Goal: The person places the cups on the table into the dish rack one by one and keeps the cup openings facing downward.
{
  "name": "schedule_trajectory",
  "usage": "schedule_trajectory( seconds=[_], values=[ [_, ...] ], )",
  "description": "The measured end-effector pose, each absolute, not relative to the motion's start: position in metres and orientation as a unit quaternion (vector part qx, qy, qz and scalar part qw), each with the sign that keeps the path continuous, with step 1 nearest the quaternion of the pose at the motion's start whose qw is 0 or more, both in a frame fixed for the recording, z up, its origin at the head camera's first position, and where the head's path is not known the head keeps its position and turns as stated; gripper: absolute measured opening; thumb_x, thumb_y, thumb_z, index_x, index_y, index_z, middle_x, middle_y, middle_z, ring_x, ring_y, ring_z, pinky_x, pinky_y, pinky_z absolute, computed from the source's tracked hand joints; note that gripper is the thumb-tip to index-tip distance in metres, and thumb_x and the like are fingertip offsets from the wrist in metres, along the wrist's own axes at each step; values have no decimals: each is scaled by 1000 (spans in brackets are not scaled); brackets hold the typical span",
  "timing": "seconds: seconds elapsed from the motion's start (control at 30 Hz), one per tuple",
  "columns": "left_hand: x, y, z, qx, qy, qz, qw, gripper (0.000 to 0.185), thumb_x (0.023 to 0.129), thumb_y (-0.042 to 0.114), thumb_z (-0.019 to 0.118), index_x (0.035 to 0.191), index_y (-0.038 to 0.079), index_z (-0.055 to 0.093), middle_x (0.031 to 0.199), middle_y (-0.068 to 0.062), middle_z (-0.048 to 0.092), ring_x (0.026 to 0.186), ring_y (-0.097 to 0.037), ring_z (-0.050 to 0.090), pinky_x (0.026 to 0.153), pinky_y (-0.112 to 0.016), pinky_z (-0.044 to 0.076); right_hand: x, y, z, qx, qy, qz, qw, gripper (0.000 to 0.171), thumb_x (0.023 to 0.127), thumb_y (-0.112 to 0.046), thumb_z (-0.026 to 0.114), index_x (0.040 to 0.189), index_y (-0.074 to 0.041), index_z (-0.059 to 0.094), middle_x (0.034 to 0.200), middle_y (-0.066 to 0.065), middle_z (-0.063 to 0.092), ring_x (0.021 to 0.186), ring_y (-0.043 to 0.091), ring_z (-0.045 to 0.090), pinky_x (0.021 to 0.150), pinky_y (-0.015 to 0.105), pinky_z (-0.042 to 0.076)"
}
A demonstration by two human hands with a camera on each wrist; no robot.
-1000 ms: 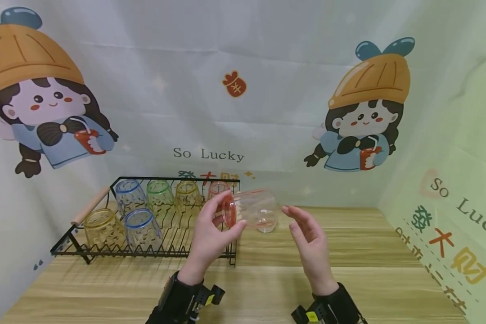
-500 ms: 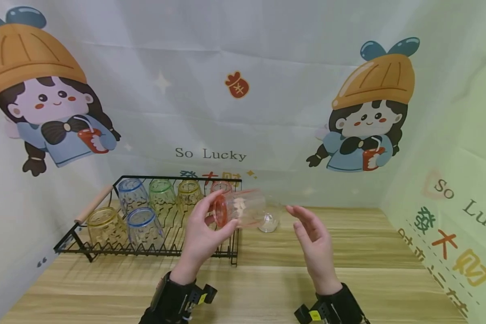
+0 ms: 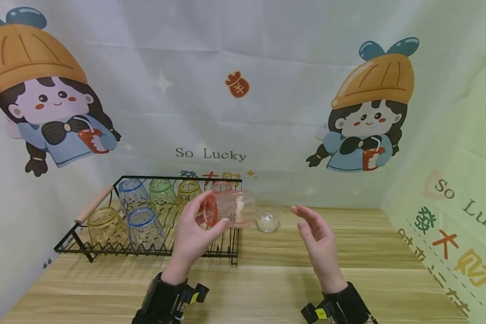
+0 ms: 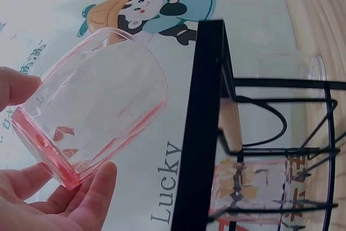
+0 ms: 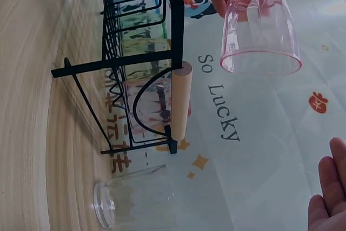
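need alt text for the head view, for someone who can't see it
A left hand holds a pink glass sideways above a black wire rack of coloured glasses; the open right hand hovers beside a clear glass on the wooden table.

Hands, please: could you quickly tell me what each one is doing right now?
Left hand: grips the pink ribbed transparent glass.
Right hand: open, holding nothing.

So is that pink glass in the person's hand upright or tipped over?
Tipped. The left hand holds the pink glass on its side above the rack.
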State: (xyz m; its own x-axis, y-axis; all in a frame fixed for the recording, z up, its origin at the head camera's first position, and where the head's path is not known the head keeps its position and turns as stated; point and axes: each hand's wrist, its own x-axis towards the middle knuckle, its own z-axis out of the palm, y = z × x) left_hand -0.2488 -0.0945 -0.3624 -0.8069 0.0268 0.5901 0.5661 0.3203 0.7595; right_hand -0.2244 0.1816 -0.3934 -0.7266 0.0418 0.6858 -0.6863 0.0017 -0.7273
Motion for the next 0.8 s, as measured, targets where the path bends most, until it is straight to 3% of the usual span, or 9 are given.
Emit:
schedule_trajectory(
  seconds=[0.5, 0.8],
  values=[
    [-249, -114, -357, -163, -808, -512, 242, 74, 82, 14, 81, 147, 8, 46, 134, -17, 50, 115, -28, 51, 92, -45, 53, -226, 193, -394, 228, -674, 648, 273, 34, 100, 3, 51, 133, 10, 51, 130, 0, 63, 128, 13, 51, 104, 21, 42],
    [-252, -121, -356, -149, -826, -481, 252, 76, 79, 14, 83, 145, 8, 48, 128, -16, 53, 109, -28, 52, 87, -44, 55, -227, 200, -401, 224, -684, 638, 271, 34, 100, 4, 52, 133, 10, 51, 130, 2, 63, 127, 11, 51, 104, 20, 41]
  ],
)
